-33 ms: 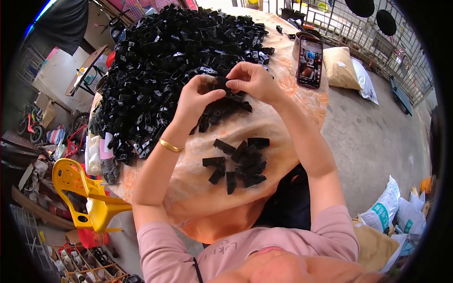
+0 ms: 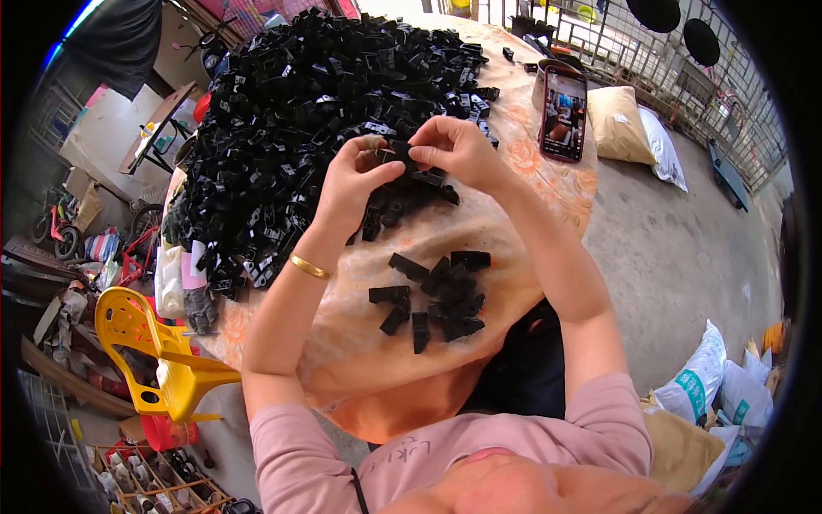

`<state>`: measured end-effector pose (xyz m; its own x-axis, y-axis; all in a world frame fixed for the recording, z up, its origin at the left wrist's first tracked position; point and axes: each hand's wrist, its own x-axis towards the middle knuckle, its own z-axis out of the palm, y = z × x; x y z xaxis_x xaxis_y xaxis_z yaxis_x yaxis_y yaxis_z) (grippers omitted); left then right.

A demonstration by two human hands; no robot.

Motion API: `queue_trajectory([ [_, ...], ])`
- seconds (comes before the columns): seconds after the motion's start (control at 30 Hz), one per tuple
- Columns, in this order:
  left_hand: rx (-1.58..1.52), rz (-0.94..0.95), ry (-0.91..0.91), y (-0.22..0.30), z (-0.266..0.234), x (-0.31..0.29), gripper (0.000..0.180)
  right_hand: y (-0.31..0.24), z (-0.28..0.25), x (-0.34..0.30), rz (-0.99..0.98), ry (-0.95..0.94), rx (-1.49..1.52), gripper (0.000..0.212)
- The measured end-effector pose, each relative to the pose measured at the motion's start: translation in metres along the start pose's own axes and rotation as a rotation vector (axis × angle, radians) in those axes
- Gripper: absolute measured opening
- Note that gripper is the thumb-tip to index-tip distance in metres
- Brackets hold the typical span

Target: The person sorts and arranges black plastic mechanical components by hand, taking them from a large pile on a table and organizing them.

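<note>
Both of my hands are raised over the near edge of a big heap of small black plastic parts [image 2: 317, 103]. A black plastic part [image 2: 397, 152] sits between them, its details too dark to make out. My left hand [image 2: 353, 178] is closed in a pinch on its left side, a gold bangle on the wrist. Thumb and fingers of my right hand [image 2: 467, 156] pinch the same part from the right. Closer to me, a small group of similar black parts [image 2: 445, 291] lies loose on the patterned orange cloth [image 2: 360, 343].
At the table's right edge a phone [image 2: 563, 116] stands propped upright with its screen lit. Past it, filled sacks [image 2: 621, 124] lie on the concrete floor. A yellow plastic chair [image 2: 163, 351] is at the left. More sacks [image 2: 702, 373] are heaped at the lower right.
</note>
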<state>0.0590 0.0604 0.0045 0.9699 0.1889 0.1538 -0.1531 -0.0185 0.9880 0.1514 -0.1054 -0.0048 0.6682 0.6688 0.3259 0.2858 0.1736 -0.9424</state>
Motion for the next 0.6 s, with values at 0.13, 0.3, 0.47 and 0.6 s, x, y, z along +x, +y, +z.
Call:
queue_trajectory([
  [0.13,-0.432,-0.059,0.104,-0.012,-0.001,-0.004,0.033,0.01,0.019,-0.001,-0.038,0.106,-0.029,0.014],
  [0.3,-0.449,-0.033,0.097,-0.01,0.004,-0.006,0.035,0.009,0.032,-0.004,-0.142,0.244,-0.132,0.02],
  [0.47,-0.305,-0.011,0.109,-0.013,0.01,-0.01,0.028,-0.004,0.043,-0.01,-0.176,0.305,-0.282,0.032],
  [0.6,-0.278,0.001,0.095,-0.014,0.016,-0.011,0.022,0.001,0.05,-0.016,-0.392,0.294,-0.549,0.047],
])
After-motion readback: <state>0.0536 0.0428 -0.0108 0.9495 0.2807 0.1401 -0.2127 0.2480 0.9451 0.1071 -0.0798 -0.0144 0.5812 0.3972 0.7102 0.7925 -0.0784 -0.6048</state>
